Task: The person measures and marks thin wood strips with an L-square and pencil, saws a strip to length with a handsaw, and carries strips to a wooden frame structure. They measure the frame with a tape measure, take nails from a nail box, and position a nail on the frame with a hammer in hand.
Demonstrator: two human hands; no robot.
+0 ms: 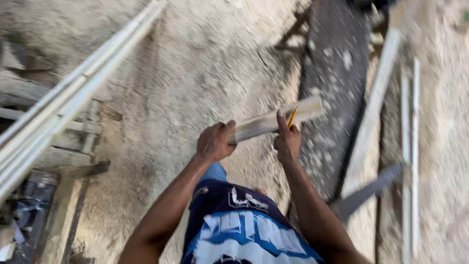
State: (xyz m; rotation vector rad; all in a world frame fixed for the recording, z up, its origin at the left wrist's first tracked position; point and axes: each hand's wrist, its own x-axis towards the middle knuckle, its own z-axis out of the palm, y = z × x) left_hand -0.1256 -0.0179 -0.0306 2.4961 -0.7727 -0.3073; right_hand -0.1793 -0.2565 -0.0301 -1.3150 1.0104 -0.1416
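Wood strip point(273, 121) looked light and stiff; left hand point(213, 142) gripped its near end, right hand point(287, 139) pinched a pencil point(292, 117) against it.

No packages, labels, signs or screens show anywhere in this view.
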